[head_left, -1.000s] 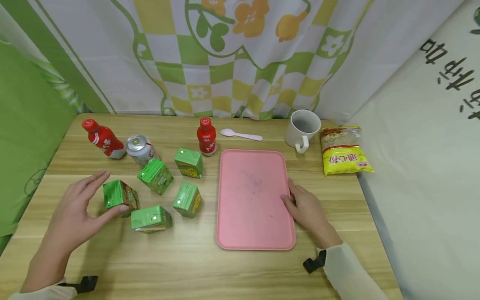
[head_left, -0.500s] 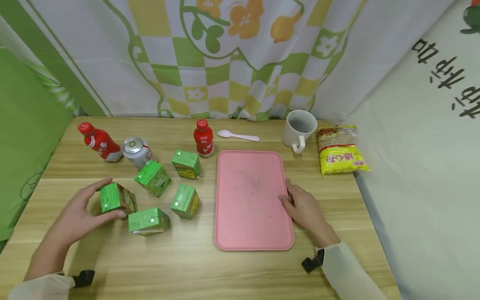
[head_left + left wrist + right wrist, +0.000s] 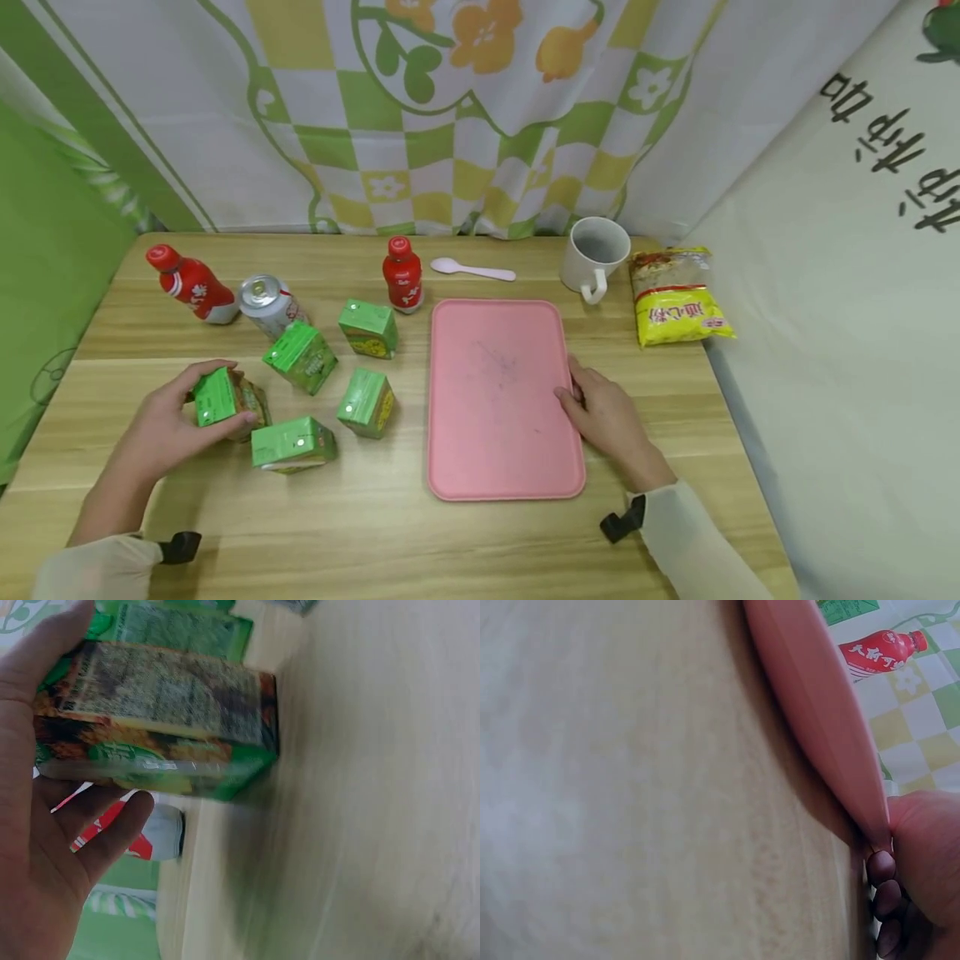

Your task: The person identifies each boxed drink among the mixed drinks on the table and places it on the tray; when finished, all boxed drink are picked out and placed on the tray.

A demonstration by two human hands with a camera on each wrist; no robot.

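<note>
My left hand [image 3: 167, 429] grips a small drink carton [image 3: 216, 398] with a green top and brown sides, thumb on the near side and fingers on the far side. In the left wrist view the carton's [image 3: 169, 694] printed faces show, close over the tabletop. Several other green drink cartons stand nearby, among them one carton [image 3: 292, 442] just right of my thumb. My right hand [image 3: 611, 421] pinches the right rim of a pink tray [image 3: 502, 400], thumb on top. The right wrist view shows the tray [image 3: 810, 697] edge-on, with fingertips under its rim.
Behind the cartons are a silver can [image 3: 270, 304], a red bottle [image 3: 195, 287] and a second red bottle [image 3: 403, 279]. A pink spoon [image 3: 474, 269], white mug [image 3: 592, 258] and yellow food bag [image 3: 678, 300] lie along the back. A curtain [image 3: 450, 158] hangs behind the table.
My left hand has closed from around the carton onto it, and the carton tilts slightly. My right hand stays on the tray's rim. The whole head view has shifted a little.
</note>
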